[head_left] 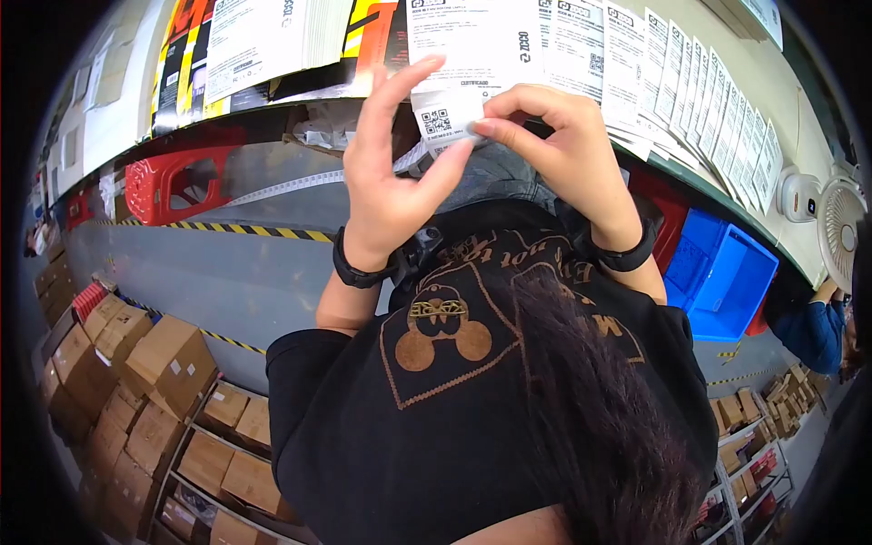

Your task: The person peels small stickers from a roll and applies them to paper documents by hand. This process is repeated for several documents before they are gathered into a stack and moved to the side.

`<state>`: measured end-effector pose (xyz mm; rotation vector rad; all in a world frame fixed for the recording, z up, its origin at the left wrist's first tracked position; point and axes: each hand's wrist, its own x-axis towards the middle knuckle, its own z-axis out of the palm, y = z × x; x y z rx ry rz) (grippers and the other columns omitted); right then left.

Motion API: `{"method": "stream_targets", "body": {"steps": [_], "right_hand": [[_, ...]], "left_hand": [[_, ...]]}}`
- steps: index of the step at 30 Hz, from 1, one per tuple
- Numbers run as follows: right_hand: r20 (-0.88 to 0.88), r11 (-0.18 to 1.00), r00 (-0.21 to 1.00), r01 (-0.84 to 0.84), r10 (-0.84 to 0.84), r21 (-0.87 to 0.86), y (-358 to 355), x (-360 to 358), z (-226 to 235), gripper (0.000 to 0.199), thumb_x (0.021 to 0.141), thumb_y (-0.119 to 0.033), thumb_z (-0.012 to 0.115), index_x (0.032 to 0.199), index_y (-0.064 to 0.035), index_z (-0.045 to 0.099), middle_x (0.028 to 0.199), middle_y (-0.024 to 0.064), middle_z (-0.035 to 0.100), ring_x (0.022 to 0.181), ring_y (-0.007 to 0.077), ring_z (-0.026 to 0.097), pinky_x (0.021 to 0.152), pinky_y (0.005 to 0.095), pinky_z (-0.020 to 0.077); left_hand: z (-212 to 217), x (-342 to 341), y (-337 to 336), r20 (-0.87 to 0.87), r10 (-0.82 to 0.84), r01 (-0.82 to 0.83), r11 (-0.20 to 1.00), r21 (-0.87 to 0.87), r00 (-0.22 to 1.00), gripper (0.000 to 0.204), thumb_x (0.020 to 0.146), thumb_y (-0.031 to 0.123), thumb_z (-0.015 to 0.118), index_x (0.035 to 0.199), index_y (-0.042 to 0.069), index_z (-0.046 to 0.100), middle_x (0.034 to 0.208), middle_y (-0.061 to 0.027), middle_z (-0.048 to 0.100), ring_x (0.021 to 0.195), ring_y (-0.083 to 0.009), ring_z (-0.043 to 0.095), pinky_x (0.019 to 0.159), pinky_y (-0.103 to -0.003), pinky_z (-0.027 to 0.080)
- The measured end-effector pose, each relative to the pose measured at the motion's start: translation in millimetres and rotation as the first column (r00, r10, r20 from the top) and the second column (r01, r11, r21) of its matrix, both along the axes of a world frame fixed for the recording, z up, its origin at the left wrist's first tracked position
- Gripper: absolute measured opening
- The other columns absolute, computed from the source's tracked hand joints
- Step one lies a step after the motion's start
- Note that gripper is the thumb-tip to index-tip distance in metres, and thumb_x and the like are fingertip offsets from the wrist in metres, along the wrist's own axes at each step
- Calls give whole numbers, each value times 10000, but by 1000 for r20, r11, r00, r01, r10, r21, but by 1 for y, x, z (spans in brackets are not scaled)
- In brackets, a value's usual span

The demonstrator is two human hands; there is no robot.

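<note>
A small white label (440, 120) with a square code is pinched at its right side between the thumb and bent forefinger of my right hand (570, 154). My left hand (392, 173) is open on the other side, fingers spread upward, its thumb tip at the label's lower edge. Just beyond both hands, a white printed sheet (472, 45) lies on the table, partly covered by the label and my fingers. A long white strip of labels (295, 187) hangs below the table edge and passes behind my left wrist; where it ends is hidden.
Overlapping printed sheets (677, 82) fan out along the table's right side. A stack of white sheets (272, 41) lies on orange-black printed packaging (171, 91) at left. A fan (840, 222) stands far right. Below are a red stool (150, 189), a blue crate (718, 277) and cardboard boxes (168, 359).
</note>
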<state>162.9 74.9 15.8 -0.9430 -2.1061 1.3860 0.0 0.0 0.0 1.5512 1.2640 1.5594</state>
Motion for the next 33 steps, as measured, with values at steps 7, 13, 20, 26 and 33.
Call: {"method": "stream_targets", "body": {"steps": [7,13,20,26,33], "right_hand": [[-215,989,966,146,-146,-18,2,-9,-3,106,764,-56,670,840,15,648,768,44,641,700,101,583,646,210,457],[-200,987,969,157,-145,44,9,-9,-6,109,781,-40,655,875,17,646,769,43,642,683,83,579,629,186,452],[-191,889,902,310,-387,-335,31,-11,-13,138,797,-73,655,884,33,639,750,53,640,660,68,586,599,161,445],[-8,868,929,342,-369,-360,52,-18,-41,159,802,-91,644,917,18,631,804,79,643,708,108,613,622,200,473],[-49,796,898,362,-438,-484,49,-26,-46,111,809,-77,642,810,31,619,658,34,604,569,69,569,529,169,463]], "left_hand": [[-4,6,3,122,152,-117,959,-257,981,266,766,41,654,1022,-9,606,796,-89,651,786,-134,619,791,-264,456],[-1,-2,3,-172,106,-173,880,-442,979,109,763,72,667,857,20,650,782,-100,632,746,-171,615,751,-301,453],[-22,-2,1,-548,160,-192,981,0,821,99,749,85,650,744,13,583,1142,-169,557,1097,-324,519,889,-393,401],[-41,5,-4,-688,17,-93,993,-75,726,143,763,84,606,745,-11,501,1293,-201,444,1214,-335,409,986,-440,337],[-42,4,-5,-724,-1,-101,990,-98,689,154,775,98,593,723,-1,487,1303,-191,440,1214,-322,415,1000,-436,327]]}}
